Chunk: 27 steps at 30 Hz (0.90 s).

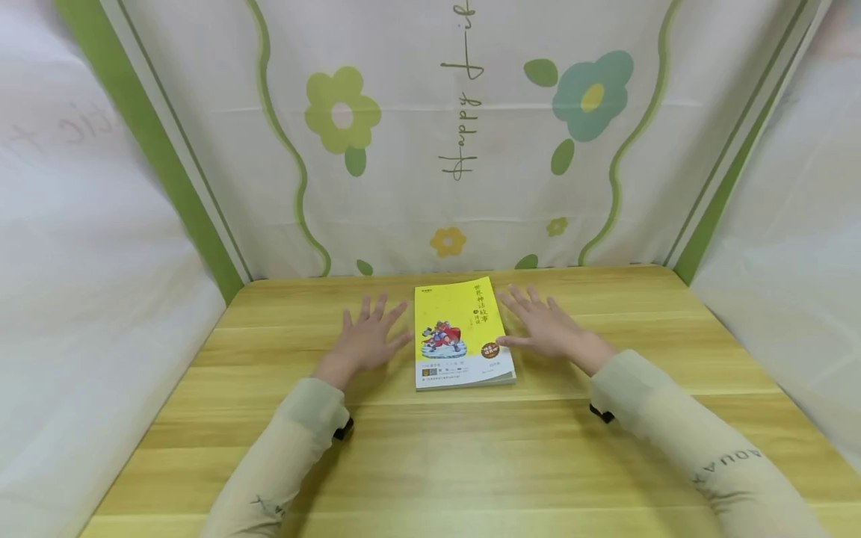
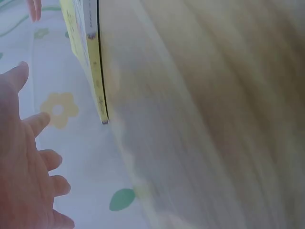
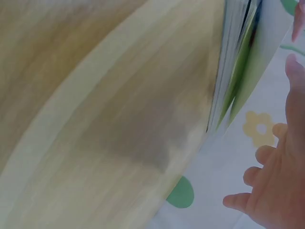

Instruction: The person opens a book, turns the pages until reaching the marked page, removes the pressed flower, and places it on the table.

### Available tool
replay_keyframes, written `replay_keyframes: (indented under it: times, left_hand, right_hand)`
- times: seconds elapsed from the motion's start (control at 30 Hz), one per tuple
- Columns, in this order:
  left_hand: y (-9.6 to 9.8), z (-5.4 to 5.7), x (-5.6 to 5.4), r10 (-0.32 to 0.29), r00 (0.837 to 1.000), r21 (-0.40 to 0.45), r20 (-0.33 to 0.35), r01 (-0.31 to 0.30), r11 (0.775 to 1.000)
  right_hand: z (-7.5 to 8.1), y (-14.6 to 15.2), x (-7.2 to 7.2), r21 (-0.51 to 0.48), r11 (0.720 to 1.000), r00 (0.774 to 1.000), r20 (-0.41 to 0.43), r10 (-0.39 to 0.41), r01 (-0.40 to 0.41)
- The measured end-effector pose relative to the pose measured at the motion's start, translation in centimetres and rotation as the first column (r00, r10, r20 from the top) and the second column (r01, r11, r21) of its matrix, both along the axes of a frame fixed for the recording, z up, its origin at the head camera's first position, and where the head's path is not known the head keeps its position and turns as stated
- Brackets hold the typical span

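A yellow paperback book [image 1: 457, 314] lies on the wooden table, its cover showing a cartoon figure in a red cape above a white lower band. To its left my left hand [image 1: 366, 340] is spread, fingers apart, thumb close to the book's left edge. My right hand [image 1: 545, 325] spreads on the other side, with thumb and index fingertips right at the right edge. The spine of the book [image 2: 97, 71] faces the left hand [image 2: 24, 162] in the left wrist view. From the right wrist, the page edges of the book [image 3: 224, 71] show slightly parted near the right hand [image 3: 276, 186].
The wooden table [image 1: 471, 463] stretches toward me. Behind it hangs a white curtain [image 1: 403, 187] printed with flowers and writing. White fabric walls with green strips stand on the left [image 1: 101, 261] and right [image 1: 773, 261].
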<state>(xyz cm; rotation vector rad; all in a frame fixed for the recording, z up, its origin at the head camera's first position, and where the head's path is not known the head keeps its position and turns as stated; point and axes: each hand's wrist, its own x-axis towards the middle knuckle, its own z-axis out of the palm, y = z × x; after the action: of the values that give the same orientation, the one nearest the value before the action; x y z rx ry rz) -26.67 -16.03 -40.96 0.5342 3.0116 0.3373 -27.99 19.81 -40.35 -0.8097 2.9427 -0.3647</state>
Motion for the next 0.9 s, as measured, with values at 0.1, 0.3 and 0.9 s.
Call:
replay_keyframes:
  times: [0.1,0.3,0.9]
  left_hand:
    - [0.2,0.1,0.3,-0.028,1.0,-0.005,0.012,0.028,1.0]
    - [0.7,0.3,0.9,-0.076,0.996,0.003,0.036,0.076,0.997]
    - [3.8,-0.5,2.8,-0.221,0.964,0.008,0.144,0.222,0.975]
  right_hand:
    - [0.2,-0.2,0.4,-0.006,1.0,0.999,0.025,0.025,-0.025]
    - [0.1,-0.6,0.9,0.005,0.996,0.995,0.057,0.085,-0.086]
    - [-0.4,-0.7,2.4,0.003,0.978,0.958,0.203,0.201,-0.206]
